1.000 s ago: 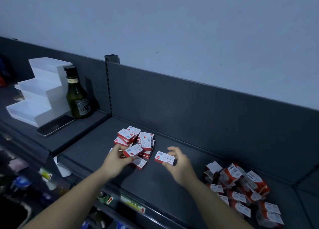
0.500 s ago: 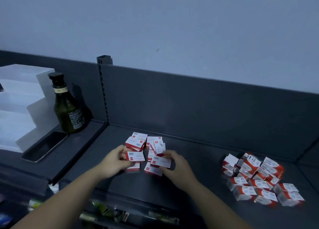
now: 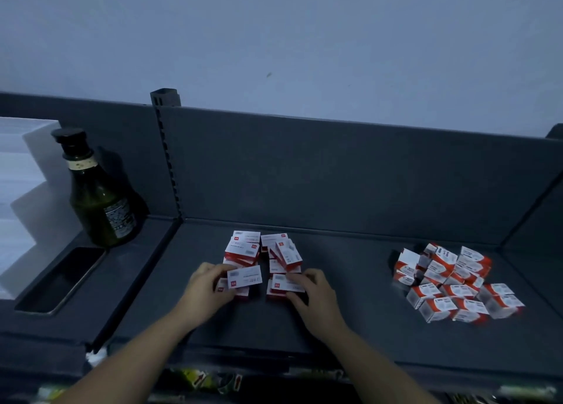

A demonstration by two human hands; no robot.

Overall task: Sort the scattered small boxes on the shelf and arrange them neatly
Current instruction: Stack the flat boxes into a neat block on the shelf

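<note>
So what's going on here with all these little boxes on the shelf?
A person is tidying small red-and-white boxes on a dark shelf. The left hand pinches the front box of the middle pile, and the right hand grips a neighbouring box beside it. A looser heap lies apart on the right; a green bottle stands at far left.

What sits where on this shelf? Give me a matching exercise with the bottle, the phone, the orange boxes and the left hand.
1 green bottle
2 dark phone
3 orange-and-white boxes
4 left hand

A heaped on the shelf, right side
B flat before the bottle
C pinching a red-and-white box
D upright beside the white stand

Pairs: 1-D, 2-B, 3-A, 4-C
</note>
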